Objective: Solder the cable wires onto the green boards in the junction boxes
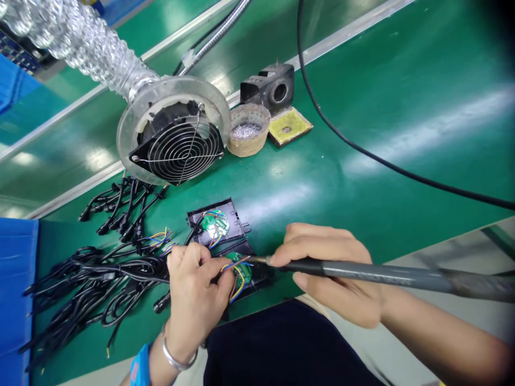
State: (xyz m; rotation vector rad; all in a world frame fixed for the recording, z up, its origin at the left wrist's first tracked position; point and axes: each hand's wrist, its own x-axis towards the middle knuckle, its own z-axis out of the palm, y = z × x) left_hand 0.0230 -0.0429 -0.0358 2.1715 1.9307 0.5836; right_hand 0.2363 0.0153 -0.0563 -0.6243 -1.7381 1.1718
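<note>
My left hand [201, 287] is closed in a pinch on thin coloured wires [241, 289], blue, yellow and brownish, over the near circuit board [245, 271]. My right hand [333, 268] grips a soldering iron [362, 274] with a grey handle, its tip pointing left at the wires by my left fingertips. Whether the tip touches them I cannot tell. The near green board sits in a black plastic housing [263, 276], partly hidden by my left hand. Just beyond lies a second black housing [237, 212] with another green board [216, 224] and coloured wires.
Black cables [92, 273] lie heaped to the left, by a blue bin [18, 300]. A fume extractor fan [179, 147] on a foil duct [92, 48] hangs above. Behind stand an iron holder [267, 88], yellow sponge [290, 126] and round tub [248, 142]. A black cord [362, 153] crosses the right side.
</note>
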